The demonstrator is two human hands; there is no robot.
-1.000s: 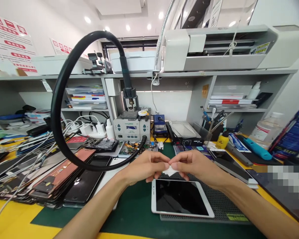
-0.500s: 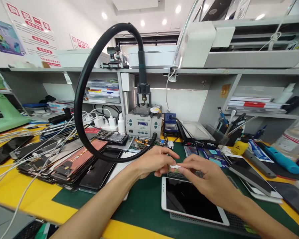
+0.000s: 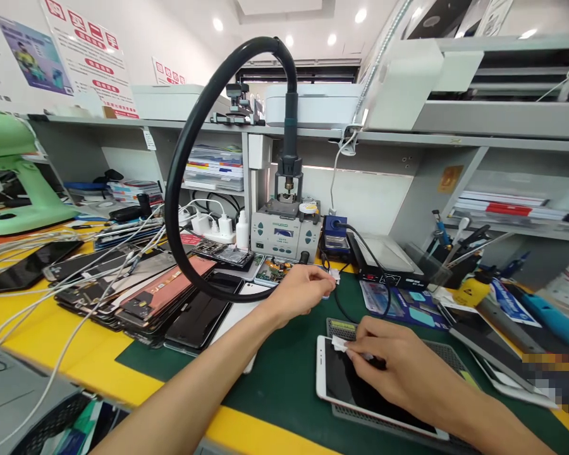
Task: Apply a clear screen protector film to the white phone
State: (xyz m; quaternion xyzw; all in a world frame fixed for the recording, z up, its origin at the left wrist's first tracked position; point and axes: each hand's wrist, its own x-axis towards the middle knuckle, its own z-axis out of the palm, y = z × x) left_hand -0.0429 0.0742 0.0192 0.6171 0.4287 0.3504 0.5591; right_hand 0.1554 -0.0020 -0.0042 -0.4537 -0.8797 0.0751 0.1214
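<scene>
A white tablet [image 3: 321, 370] with a black screen lies face up on a grey perforated pad [image 3: 448, 354], on the green mat. My right hand [image 3: 393, 360] pinches a small white tissue [image 3: 339, 343] against the upper left part of the screen. It covers much of the tablet's right side. My left hand [image 3: 303, 291] is farther back, above the mat, its fingers curled together. Its fingertips are close to a crumpled white scrap [image 3: 334, 275] beside the soldering station [image 3: 336, 237]. Whether they hold anything is hidden.
A thick black hose [image 3: 173, 183] loops from the grey hot-air station [image 3: 284, 234] across the left side. Stacked phone parts [image 3: 146, 297] and white cables crowd the left. A black-framed hot plate [image 3: 384, 259] stands behind the mat; tools and phones [image 3: 493, 344] lie at the right.
My hands have moved apart. The right has brought the white tissue down onto the tablet screen; the left has moved back toward the soldering station. The view has turned slightly left.
</scene>
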